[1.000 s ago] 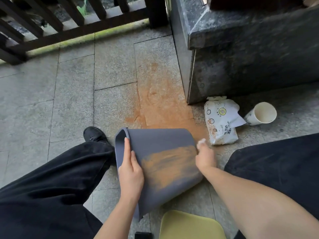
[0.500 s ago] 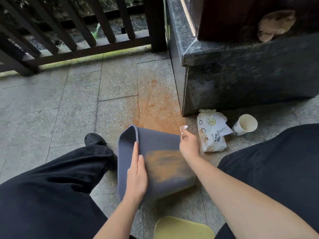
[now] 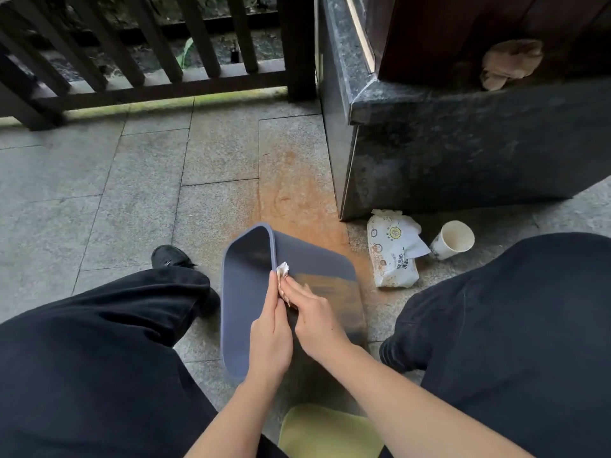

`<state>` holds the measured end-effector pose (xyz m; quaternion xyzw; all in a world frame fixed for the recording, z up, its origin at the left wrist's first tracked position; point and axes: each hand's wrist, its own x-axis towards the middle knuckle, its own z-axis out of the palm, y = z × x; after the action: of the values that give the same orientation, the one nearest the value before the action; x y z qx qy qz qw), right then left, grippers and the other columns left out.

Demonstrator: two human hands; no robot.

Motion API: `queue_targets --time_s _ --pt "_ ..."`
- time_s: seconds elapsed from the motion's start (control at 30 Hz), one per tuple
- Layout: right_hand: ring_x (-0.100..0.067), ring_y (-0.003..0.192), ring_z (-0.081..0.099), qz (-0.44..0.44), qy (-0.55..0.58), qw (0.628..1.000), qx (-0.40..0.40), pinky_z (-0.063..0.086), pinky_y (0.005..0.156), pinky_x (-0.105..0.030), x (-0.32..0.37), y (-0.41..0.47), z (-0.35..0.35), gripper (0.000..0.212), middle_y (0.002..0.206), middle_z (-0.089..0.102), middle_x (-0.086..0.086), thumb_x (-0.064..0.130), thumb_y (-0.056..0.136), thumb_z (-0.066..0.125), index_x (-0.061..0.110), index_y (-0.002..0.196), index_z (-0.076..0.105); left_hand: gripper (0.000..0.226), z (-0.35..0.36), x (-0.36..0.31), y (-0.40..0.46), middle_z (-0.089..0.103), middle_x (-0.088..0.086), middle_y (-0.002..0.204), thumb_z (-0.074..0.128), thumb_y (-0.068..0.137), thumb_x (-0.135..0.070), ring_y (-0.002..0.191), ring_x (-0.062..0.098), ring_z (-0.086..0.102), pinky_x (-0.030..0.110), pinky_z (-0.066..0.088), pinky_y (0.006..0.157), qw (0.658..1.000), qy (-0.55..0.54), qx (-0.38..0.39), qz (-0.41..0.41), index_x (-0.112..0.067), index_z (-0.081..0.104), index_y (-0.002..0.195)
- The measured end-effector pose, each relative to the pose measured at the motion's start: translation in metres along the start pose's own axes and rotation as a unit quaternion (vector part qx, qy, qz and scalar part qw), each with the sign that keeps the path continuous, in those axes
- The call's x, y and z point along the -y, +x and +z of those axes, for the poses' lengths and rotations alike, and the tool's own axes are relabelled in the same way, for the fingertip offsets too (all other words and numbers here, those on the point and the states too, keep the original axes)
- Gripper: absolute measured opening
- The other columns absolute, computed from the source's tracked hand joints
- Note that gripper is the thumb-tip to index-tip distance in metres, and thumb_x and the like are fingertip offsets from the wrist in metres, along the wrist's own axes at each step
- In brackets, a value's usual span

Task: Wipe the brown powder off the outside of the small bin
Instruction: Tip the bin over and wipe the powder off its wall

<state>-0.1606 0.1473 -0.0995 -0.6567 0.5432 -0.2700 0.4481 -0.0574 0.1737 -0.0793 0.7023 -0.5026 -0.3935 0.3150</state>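
The left hand (image 3: 269,338) grips the rim of the tipped bin (image 3: 327,269); the right hand (image 3: 314,317) presses a pinched wipe (image 3: 282,271) against its powdered side.

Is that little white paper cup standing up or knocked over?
Knocked over: the paper cup lies on its side on the stone floor, its mouth facing the camera.
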Motion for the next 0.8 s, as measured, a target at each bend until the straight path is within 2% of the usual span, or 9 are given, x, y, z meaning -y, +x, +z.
queue_targets --time_s 0.1,0.17,0.23,0.3,0.4,0.47,0.63,0.73,0.8 --pt "0.0 0.146 0.022 -0.038 -0.065 0.997 -0.01 0.005 0.124 -0.025 -0.008 0.002 0.003 0.062 0.156 0.025 0.015 -0.003 0.094 0.039 0.018 0.151 0.034 0.054 0.003 0.002 0.005 0.049 -0.06 0.099 0.029 0.107 -0.028 0.085 -0.029 0.052 -0.004 0.035 0.071 0.999 0.044 0.009 0.008 -0.063 0.016 0.147" --pt "-0.002 0.146 0.022 -0.046 -0.083 0.995 -0.019 0.005 0.124 -0.027 -0.017 0.004 0.005 0.059 0.158 0.028 0.008 0.001 0.094 0.039 0.015 0.151 0.034 0.057 0.006 0.006 0.006 0.066 -0.03 0.075 0.029 0.106 -0.028 0.069 -0.011 0.06 0.008 0.041 0.06 0.998 0.066 0.0 -0.003 -0.063 0.011 0.147" --pt "-0.003 0.145 0.021 -0.022 -0.105 0.994 -0.024 0.008 0.124 -0.032 -0.03 0.01 0.004 0.068 0.158 0.031 0.003 -0.012 0.087 0.045 0.013 0.15 0.037 0.059 0.007 0.011 0.006 0.06 -0.006 0.058 0.029 0.106 -0.027 0.058 0.005 0.058 0.017 0.039 0.051 0.997 0.08 -0.009 -0.006 -0.063 0.007 0.147" --pt "-0.003 0.145 0.019 0.016 -0.119 0.992 -0.032 0.007 0.124 -0.031 -0.045 0.015 0.002 0.083 0.158 0.032 0.001 -0.025 0.076 0.044 0.013 0.15 0.038 0.06 0.006 0.012 0.006 0.055 -0.001 0.053 0.03 0.105 -0.026 0.054 0.009 0.055 0.02 0.035 0.048 0.996 0.092 -0.013 -0.005 -0.059 0.007 0.15" --pt "-0.011 0.15 0.02 0.077 -0.146 0.986 -0.027 -0.001 0.12 -0.022 -0.071 0.024 -0.007 0.089 0.16 0.029 0.001 -0.026 0.074 0.039 0.015 0.153 0.034 0.061 0.007 0.012 0.006 0.048 -0.004 0.048 0.029 0.105 -0.024 0.05 0.009 0.052 0.02 0.033 0.045 0.994 0.103 -0.017 0.003 -0.054 0.007 0.153" --pt "-0.014 0.151 0.017 0.12 -0.161 0.98 -0.016 0.0 0.121 -0.022 -0.087 0.029 -0.013 0.091 0.162 0.025 0.002 -0.025 0.075 0.038 0.018 0.155 0.028 0.061 0.008 0.011 0.005 0.043 -0.005 0.047 0.028 0.104 -0.024 0.046 0.009 0.049 0.02 0.033 0.044 0.994 0.108 -0.021 0.007 -0.055 0.007 0.152" --pt "-0.024 0.15 0.021 0.204 -0.162 0.965 -0.016 0.024 0.12 -0.034 -0.113 0.035 -0.023 0.092 0.163 0.022 0.01 -0.021 0.081 0.038 0.028 0.157 0.021 0.061 0.011 0.009 0.004 0.035 -0.008 0.047 0.029 0.104 -0.022 0.046 0.007 0.046 0.018 0.031 0.044 0.99 0.135 -0.028 0.005 -0.051 0.009 0.154" --pt "-0.029 0.143 0.033 0.232 -0.165 0.959 -0.014 0.044 0.104 -0.04 -0.123 0.037 -0.03 0.091 0.163 0.021 0.014 -0.019 0.082 0.039 0.03 0.156 0.02 0.059 0.011 0.003 0.003 0.033 -0.009 0.047 0.025 0.101 -0.03 0.046 0.008 0.045 0.021 0.029 0.044 0.989 0.145 -0.023 -0.001 -0.05 0.009 0.154" --pt "-0.032 0.127 0.051 0.262 -0.154 0.952 -0.027 0.05 0.088 -0.038 -0.13 0.038 -0.034 0.089 0.162 0.024 0.014 -0.017 0.082 0.037 0.031 0.155 0.023 0.059 0.011 0.0 0.004 0.033 -0.009 0.047 0.024 0.1 -0.033 0.046 0.009 0.045 0.023 0.03 0.045 0.988 0.151 -0.023 -0.004 -0.051 0.008 0.154"
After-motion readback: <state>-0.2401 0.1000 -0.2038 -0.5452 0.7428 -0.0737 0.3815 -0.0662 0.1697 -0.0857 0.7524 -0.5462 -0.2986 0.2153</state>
